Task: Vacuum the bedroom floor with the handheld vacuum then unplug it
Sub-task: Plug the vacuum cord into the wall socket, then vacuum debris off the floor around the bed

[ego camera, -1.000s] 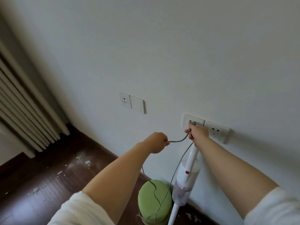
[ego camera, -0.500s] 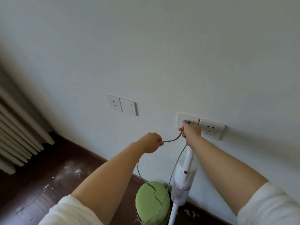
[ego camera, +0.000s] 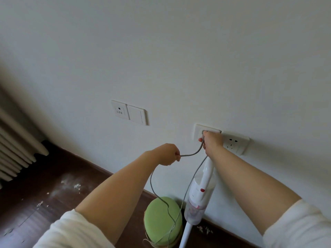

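— Where do we stand with the plug?

— Our right hand (ego camera: 212,141) is up against the left wall socket (ego camera: 198,133), fingers curled round the plug, which they hide almost wholly. We cannot tell whether the prongs sit fully in.

— And the other hand?

— Our left hand (ego camera: 169,154) is closed in a pinch on the grey cord (ego camera: 192,153), a little to the left of and below the right one. The two hands are apart, joined only by a short sagging run of cord.

— So which way does the work lie?

— Straight ahead into the wall. The right hand is the nearer one, already on the socket; we judge any push or pull must run square to the wall face, with the left hand only minding slack.

— Where is the vacuum?

— The vacuum (ego camera: 200,192) leans upright against the wall directly below our right wrist, just beside the green stool (ego camera: 157,217), the cord trailing across the stool's top. Crumbs (ego camera: 77,186) lie on the dark floor (ego camera: 35,203) to the left, so we judge the vacuuming is not yet done.
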`<state>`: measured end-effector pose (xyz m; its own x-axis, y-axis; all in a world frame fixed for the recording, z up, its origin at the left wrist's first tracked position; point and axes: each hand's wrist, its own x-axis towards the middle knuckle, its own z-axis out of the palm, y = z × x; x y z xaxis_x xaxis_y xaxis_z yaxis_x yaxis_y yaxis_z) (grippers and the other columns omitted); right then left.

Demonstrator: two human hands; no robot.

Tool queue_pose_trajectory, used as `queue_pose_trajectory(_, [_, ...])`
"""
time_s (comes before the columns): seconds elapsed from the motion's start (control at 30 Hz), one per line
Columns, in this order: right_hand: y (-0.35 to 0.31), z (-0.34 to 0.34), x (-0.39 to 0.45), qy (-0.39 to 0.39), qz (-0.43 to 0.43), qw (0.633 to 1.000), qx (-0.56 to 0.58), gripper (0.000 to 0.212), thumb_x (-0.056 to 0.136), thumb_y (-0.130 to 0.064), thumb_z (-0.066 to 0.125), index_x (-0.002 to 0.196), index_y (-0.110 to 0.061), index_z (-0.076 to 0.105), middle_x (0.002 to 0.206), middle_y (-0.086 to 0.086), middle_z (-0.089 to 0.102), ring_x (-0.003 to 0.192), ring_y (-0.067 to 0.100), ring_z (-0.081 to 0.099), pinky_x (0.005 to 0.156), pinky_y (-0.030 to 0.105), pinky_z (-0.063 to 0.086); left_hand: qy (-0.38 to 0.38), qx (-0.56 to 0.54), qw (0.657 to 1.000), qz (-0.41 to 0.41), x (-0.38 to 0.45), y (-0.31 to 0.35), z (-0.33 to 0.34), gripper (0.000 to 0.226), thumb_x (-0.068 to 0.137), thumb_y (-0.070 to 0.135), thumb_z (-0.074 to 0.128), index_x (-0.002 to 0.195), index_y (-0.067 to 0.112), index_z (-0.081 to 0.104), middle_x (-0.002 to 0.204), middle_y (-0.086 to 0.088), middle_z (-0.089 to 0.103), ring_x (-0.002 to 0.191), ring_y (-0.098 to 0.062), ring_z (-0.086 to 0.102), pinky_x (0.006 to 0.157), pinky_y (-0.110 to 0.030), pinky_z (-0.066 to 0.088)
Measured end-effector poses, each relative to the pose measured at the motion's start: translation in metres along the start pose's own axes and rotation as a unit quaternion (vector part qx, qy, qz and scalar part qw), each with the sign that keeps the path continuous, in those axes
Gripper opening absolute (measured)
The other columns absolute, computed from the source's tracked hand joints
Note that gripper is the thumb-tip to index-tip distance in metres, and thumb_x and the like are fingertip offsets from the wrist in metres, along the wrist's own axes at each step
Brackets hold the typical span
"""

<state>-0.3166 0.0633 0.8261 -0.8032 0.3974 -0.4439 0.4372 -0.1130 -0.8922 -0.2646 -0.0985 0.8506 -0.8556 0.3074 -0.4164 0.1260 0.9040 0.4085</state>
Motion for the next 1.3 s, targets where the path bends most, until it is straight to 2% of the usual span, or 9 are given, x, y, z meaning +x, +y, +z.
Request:
queue_pose_trajectory(0.17, [-0.004,-0.012,0.002,-0.087,0.016,0.996,-0.006,0.021,0.096,-0.009,0.043,0.076,-0.009,0.05,0.063,0.014,0.061,0.021,0.002,0.034,0.029,0.009,0.027,0.021,0.018,1.0,0.002,0.0,-0.004,0.001,0.029,0.099,0.015,0.04,0.114,0.009,0.064,0.103,-0.006,0.06,0.09,-0.019,0.052,0.079,-0.024,0.038])
queue_pose_trajectory(0.37, [0.022,-0.047,-0.009,0.009,-0.052,0.984,-0.168,0.025,0.09,-0.016,0.05,0.068,-0.007,0.058,0.06,0.005,0.062,0.059,0.022,0.054,0.055,0.026,0.04,0.053,0.009,0.999,-0.001,0.003,-0.007,0.015,0.029,0.099,0.023,0.043,0.116,0.008,0.061,0.117,-0.011,0.061,0.107,-0.026,0.056,0.085,-0.029,0.041])
queue_pose_trajectory(0.47, [0.06,-0.052,-0.018,0.04,-0.017,0.968,-0.248,0.035,0.09,-0.024,0.056,0.11,0.004,0.061,0.108,0.018,0.066,0.103,0.033,0.062,0.077,0.03,0.042,0.054,0.003,0.999,-0.003,0.002,-0.006,0.026,0.028,0.097,0.024,0.046,0.115,0.009,0.061,0.119,-0.009,0.06,0.109,-0.025,0.054,0.085,-0.028,0.04])
queue_pose_trajectory(0.57, [0.081,-0.049,-0.018,-0.039,0.045,0.968,-0.243,0.052,0.09,-0.025,0.062,0.13,0.006,0.048,0.128,0.02,0.057,0.116,0.033,0.056,0.091,0.034,0.045,0.057,-0.008,0.998,-0.008,0.0,-0.006,0.034,0.03,0.097,0.024,0.048,0.122,0.01,0.057,0.124,-0.009,0.057,0.114,-0.024,0.051,0.09,-0.028,0.039])
queue_pose_trajectory(0.67, [0.085,-0.045,-0.013,-0.089,0.064,0.981,-0.162,0.035,0.091,-0.015,0.061,0.12,0.004,0.057,0.119,0.021,0.061,0.1,0.028,0.056,0.085,0.033,0.043,0.053,-0.033,0.998,-0.017,-0.003,-0.007,0.04,0.033,0.097,0.023,0.049,0.128,0.012,0.052,0.125,-0.009,0.057,0.114,-0.024,0.051,0.09,-0.027,0.039])
queue_pose_trajectory(0.77, [0.09,-0.044,-0.01,-0.067,0.039,0.99,-0.114,0.006,0.091,-0.01,0.056,0.092,-0.005,0.057,0.077,0.01,0.062,0.069,0.021,0.055,0.074,0.027,0.04,0.044,-0.065,0.996,-0.031,-0.008,-0.009,0.048,0.038,0.096,0.022,0.051,0.132,0.014,0.047,0.123,-0.008,0.058,0.112,-0.025,0.053,0.084,-0.025,0.038])
queue_pose_trajectory(1.1, [0.104,-0.091,-0.084,-0.059,-0.096,0.938,-0.328,0.024,0.081,-0.008,0.056,0.059,-0.013,0.047,0.051,0.001,0.051,0.048,0.014,0.047,0.049,0.023,0.036,0.128,-0.062,0.985,0.101,-0.031,0.015,0.057,0.031,0.087,0.008,0.057,0.117,0.008,0.051,0.11,-0.007,0.057,0.097,-0.021,0.054,0.078,-0.022,0.039])
queue_pose_trajectory(1.23, [0.084,-0.129,-0.13,-0.07,-0.114,0.908,-0.398,0.019,0.078,-0.006,0.057,0.067,-0.016,0.046,0.054,-0.003,0.053,0.046,0.01,0.049,0.048,0.019,0.038,-0.006,-0.068,0.968,0.241,-0.047,0.071,0.059,0.061,0.078,0.01,0.071,0.131,0.014,0.04,0.124,-0.002,0.047,0.112,-0.017,0.046,0.092,-0.024,0.039])
queue_pose_trajectory(1.3, [0.078,-0.153,-0.15,-0.062,-0.105,0.903,-0.413,0.018,0.079,-0.007,0.058,0.073,-0.018,0.046,0.059,-0.004,0.056,0.049,0.007,0.052,0.049,0.019,0.038,-0.091,-0.06,0.956,0.271,-0.057,0.103,0.066,0.052,0.078,0.01,0.072,0.122,0.017,0.045,0.113,0.004,0.05,0.102,-0.016,0.049,0.085,-0.024,0.041])
